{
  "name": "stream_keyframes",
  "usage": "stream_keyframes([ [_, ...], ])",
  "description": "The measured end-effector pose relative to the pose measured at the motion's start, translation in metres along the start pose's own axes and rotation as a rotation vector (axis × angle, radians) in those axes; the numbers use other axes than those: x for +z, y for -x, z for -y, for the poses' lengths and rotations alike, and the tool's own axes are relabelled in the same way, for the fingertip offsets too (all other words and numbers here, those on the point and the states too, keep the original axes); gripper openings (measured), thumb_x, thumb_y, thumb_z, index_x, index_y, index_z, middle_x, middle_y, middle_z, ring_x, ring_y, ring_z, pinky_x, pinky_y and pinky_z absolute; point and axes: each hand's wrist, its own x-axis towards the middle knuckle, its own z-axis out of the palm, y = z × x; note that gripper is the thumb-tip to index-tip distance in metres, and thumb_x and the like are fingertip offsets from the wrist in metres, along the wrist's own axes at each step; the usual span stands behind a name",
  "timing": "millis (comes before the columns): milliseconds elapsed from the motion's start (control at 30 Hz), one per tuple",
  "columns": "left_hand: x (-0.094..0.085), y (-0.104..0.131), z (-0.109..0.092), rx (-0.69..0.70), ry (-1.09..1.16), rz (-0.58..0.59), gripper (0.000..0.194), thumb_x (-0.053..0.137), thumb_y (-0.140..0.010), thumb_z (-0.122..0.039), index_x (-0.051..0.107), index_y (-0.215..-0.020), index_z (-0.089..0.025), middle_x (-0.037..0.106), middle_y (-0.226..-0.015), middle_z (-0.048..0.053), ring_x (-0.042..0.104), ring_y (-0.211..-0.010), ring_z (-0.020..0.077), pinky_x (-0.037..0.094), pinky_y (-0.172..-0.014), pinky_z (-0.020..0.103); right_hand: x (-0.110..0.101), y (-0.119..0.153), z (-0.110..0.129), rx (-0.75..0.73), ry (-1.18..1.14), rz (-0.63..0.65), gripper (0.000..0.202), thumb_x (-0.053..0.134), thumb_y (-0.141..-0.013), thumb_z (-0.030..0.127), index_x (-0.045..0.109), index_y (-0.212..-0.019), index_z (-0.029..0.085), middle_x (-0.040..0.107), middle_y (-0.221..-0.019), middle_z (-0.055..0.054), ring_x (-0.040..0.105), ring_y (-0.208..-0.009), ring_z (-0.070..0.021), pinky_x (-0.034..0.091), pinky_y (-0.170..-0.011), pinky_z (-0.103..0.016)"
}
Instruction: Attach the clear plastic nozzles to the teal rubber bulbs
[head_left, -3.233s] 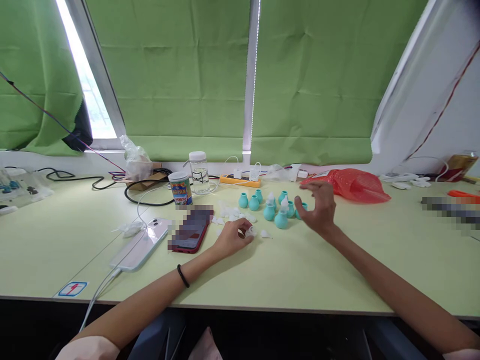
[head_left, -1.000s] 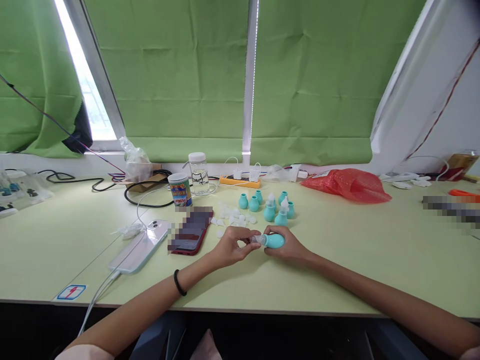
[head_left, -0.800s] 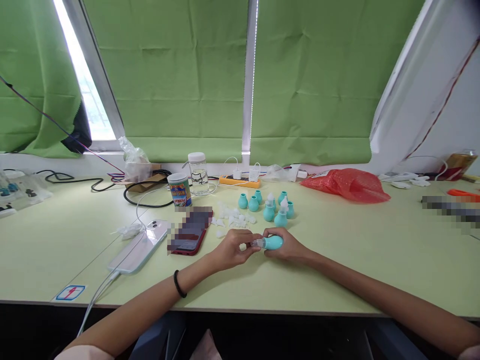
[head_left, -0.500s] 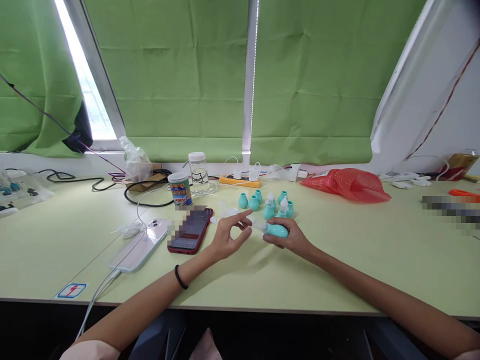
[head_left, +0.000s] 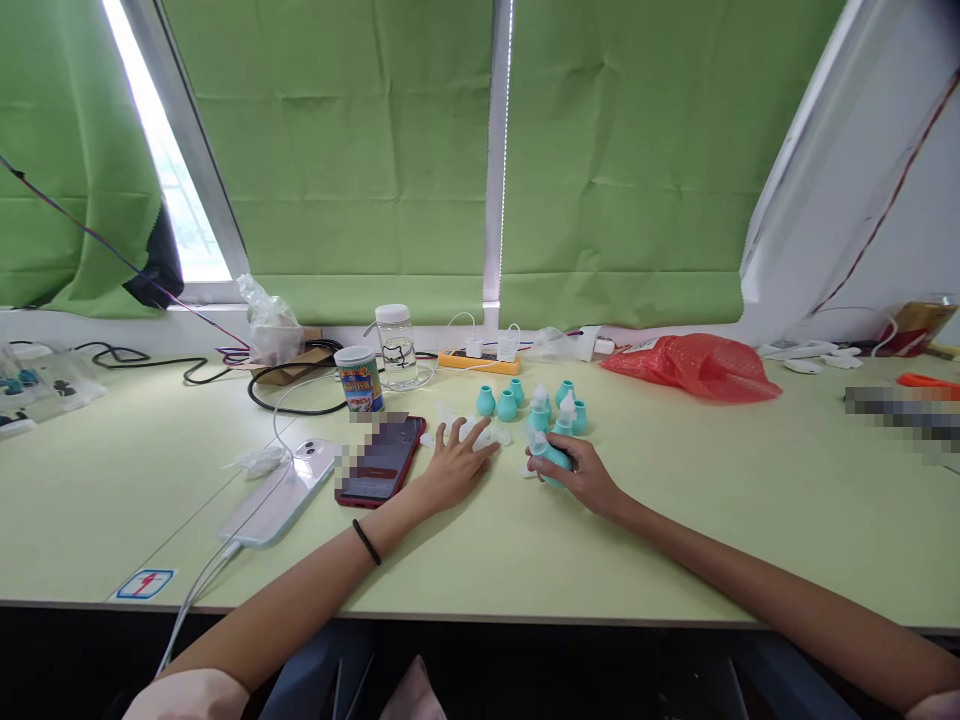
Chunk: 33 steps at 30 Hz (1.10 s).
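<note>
My right hand (head_left: 581, 472) is closed round a teal nasal aspirator bulb (head_left: 553, 462), which tilts with a translucent white piece (head_left: 537, 440) at its mouth. My left hand (head_left: 456, 468) reaches palm down with fingers spread, over small translucent plastic pieces (head_left: 501, 435). Whether its fingertips touch them I cannot tell. One small white piece (head_left: 529, 472) lies beside the bulb in my right hand. Behind the hands stand several teal bulbs (head_left: 507, 405); two of them carry translucent nozzle tips (head_left: 568, 405).
A red-cased phone (head_left: 382, 462) and a pale phone with a cable (head_left: 281, 495) lie to the left. Behind them stand a printed can (head_left: 360, 382) and a clear jar (head_left: 397, 350). An orange power strip (head_left: 480, 362) and red plastic bag (head_left: 694, 370) lie along the back.
My left hand has moved away from the bulb's tip, opened, and lowered over the translucent pieces. My right hand has turned the bulb from lying sideways to mouth up. A small white piece now shows beside it.
</note>
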Motion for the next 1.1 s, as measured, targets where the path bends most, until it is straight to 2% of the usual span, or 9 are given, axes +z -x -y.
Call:
stream_keyframes([
  [133, 0.002, -0.002, 0.000, -0.018, 0.014, -0.007, 0.022, 0.040, -0.079, -0.029, 0.055, -0.095, -0.030, 0.030, -0.126, 0.001, 0.024, -0.110, 0.0307, 0.021, -0.086, 0.054, 0.001, 0.000, -0.002, -0.025, 0.068, -0.001, 0.020, 0.052, -0.069, 0.035, 0.054, -0.071, 0.015, 0.050, -0.060, 0.001, 0.046, -0.057, -0.0120, 0.036, -0.052, -0.022],
  [267, 0.000, -0.005, -0.002, -0.025, 0.032, -0.011, 0.019, 0.041, -0.078, -0.030, 0.059, -0.083, -0.025, 0.037, -0.118, 0.004, 0.027, -0.106, 0.0274, 0.026, -0.085, 0.048, 0.001, -0.001, -0.003, -0.072, 0.125, 0.014, 0.013, 0.053, -0.066, 0.028, 0.053, -0.067, 0.015, 0.047, -0.059, 0.002, 0.042, -0.055, -0.0106, 0.035, -0.052, -0.022],
  [500, -0.004, -0.007, -0.002, -0.093, 0.052, 0.050, 0.016, 0.045, -0.076, -0.027, 0.059, -0.079, -0.020, 0.046, -0.104, 0.006, 0.032, -0.100, 0.0249, 0.033, -0.079, 0.042, 0.000, 0.000, -0.005, -0.009, 0.034, 0.022, 0.009, 0.047, -0.066, 0.024, 0.051, -0.066, 0.016, 0.050, -0.061, 0.001, 0.045, -0.055, -0.0112, 0.035, -0.051, -0.021],
  [600, -0.002, -0.007, -0.001, -0.109, 0.065, 0.058, 0.017, 0.043, -0.077, -0.027, 0.058, -0.080, -0.020, 0.047, -0.102, 0.006, 0.033, -0.099, 0.0240, 0.035, -0.077, 0.041, 0.001, 0.000, -0.006, 0.005, 0.068, 0.013, 0.007, 0.046, -0.064, 0.021, 0.049, -0.063, 0.015, 0.048, -0.057, 0.002, 0.043, -0.052, -0.0102, 0.033, -0.048, -0.021],
  [700, 0.000, -0.006, -0.002, -0.108, 0.070, 0.055, 0.018, 0.042, -0.077, -0.028, 0.058, -0.083, -0.021, 0.046, -0.103, 0.006, 0.032, -0.100, 0.0243, 0.035, -0.077, 0.041, 0.002, -0.001, -0.006, -0.014, 0.149, -0.029, 0.005, 0.047, -0.061, 0.019, 0.048, -0.058, 0.015, 0.045, -0.055, 0.003, 0.039, -0.050, -0.0093, 0.032, -0.047, -0.021],
  [900, -0.004, -0.005, -0.007, -0.089, 0.109, 0.017, 0.028, 0.038, -0.079, -0.030, 0.047, -0.105, -0.026, 0.044, -0.109, 0.006, 0.032, -0.101, 0.0238, 0.035, -0.078, 0.041, 0.001, 0.000, -0.004, -0.003, 0.146, -0.061, 0.004, 0.045, -0.060, 0.018, 0.046, -0.057, 0.016, 0.043, -0.049, 0.004, 0.039, -0.047, -0.0095, 0.031, -0.046, -0.021],
  [1100, -0.013, 0.002, -0.024, 0.157, 0.121, 0.030, 0.036, 0.031, -0.082, -0.029, 0.031, -0.118, -0.030, 0.032, -0.125, 0.003, 0.024, -0.111, 0.0261, 0.026, -0.087, 0.046, 0.001, 0.000, -0.004, -0.051, 0.150, -0.050, 0.006, 0.045, -0.063, 0.019, 0.048, -0.059, 0.015, 0.045, -0.050, 0.003, 0.040, -0.049, -0.0100, 0.032, -0.049, -0.022],
])
